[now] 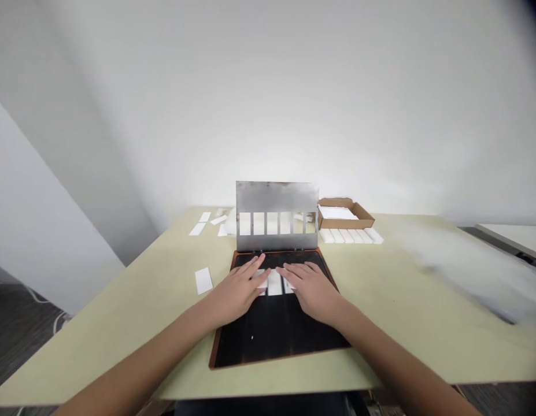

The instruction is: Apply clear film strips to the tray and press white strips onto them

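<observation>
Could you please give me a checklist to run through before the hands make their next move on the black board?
1. Metal plate raised upright, clear of both hands: ok.
2. Left hand and right hand flat and open on the black board: ok.
3. White pieces under the fingers lying straight: cannot tell, mostly covered.
4. Row of spare white pieces lined up beside the cardboard box: ok.
5. Loose white piece on the table, apart from the board: ok.
</observation>
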`<action>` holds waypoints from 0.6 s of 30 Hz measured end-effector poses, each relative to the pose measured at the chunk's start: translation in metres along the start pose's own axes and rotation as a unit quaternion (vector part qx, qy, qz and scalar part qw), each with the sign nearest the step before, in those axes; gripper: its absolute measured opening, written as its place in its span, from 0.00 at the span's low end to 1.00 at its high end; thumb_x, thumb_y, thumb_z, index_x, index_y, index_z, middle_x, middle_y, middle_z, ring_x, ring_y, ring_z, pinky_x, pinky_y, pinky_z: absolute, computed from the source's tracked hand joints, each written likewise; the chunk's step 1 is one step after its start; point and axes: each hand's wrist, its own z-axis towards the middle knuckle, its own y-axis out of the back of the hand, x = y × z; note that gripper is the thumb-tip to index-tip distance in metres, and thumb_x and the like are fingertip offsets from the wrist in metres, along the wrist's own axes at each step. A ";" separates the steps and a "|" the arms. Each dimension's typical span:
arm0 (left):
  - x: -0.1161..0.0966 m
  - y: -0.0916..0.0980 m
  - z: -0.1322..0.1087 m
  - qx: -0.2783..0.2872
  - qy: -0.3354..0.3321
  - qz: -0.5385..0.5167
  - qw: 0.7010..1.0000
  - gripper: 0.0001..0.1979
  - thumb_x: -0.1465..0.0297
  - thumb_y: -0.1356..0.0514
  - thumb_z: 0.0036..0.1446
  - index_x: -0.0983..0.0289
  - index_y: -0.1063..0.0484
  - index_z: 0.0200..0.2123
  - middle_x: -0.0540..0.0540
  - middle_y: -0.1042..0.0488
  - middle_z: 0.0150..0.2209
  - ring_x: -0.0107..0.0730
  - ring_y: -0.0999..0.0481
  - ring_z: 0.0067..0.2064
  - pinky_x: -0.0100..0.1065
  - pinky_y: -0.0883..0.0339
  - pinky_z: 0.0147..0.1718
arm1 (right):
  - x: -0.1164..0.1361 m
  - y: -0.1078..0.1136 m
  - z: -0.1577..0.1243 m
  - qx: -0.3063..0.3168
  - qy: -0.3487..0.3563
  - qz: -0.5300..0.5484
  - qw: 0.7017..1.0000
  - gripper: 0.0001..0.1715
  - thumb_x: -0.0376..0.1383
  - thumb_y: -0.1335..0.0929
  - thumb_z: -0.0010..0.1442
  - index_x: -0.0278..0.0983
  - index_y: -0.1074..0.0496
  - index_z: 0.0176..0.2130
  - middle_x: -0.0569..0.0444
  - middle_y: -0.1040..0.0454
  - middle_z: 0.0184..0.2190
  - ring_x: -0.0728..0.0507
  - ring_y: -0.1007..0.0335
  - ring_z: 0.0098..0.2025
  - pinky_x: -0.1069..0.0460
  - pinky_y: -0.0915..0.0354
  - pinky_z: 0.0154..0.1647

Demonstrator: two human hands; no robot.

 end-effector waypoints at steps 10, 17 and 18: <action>-0.052 0.001 -0.063 0.002 -0.034 0.020 0.999 0.32 0.53 0.46 0.74 0.58 0.44 0.75 0.59 0.39 0.73 0.50 0.32 0.70 0.51 0.30 0.62 | 0.036 -0.008 -0.056 0.059 0.018 0.045 0.997 0.36 0.49 0.45 0.79 0.38 0.50 0.77 0.45 0.51 0.78 0.36 0.57 0.79 0.31 0.58 0.78; -0.102 -0.006 -0.104 -0.112 -0.100 0.175 0.973 0.34 0.57 0.42 0.70 0.63 0.41 0.74 0.60 0.31 0.69 0.50 0.25 0.64 0.45 0.26 0.55 | 0.070 -0.029 -0.099 -0.064 0.019 -0.047 0.997 0.36 0.39 0.42 0.77 0.42 0.55 0.78 0.49 0.44 0.76 0.36 0.46 0.76 0.33 0.44 0.73; -0.103 -0.007 -0.106 -0.117 -0.103 0.177 0.972 0.32 0.60 0.43 0.70 0.62 0.40 0.73 0.59 0.29 0.68 0.50 0.25 0.63 0.45 0.26 0.55 | 0.069 -0.034 -0.099 -0.077 0.022 -0.065 0.995 0.37 0.42 0.41 0.77 0.40 0.54 0.78 0.47 0.45 0.76 0.34 0.46 0.76 0.33 0.43 0.72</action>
